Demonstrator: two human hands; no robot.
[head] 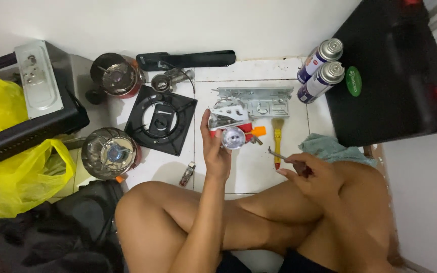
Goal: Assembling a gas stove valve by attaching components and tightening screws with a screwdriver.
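Head view shows our left hand (214, 146) grasping a small valve assembly (231, 126), metal with red parts, lifted over the white floor tile (259, 167). It looks stiff, light and sharp-edged; we judge the flat bracket side the safest place to hold. Right of the assembly, our right hand (312, 174) is clenched on a thin metal tool (279, 155). Behind the assembly lies a grey metal plate (259, 98); left of it, a black burner frame (160, 120).
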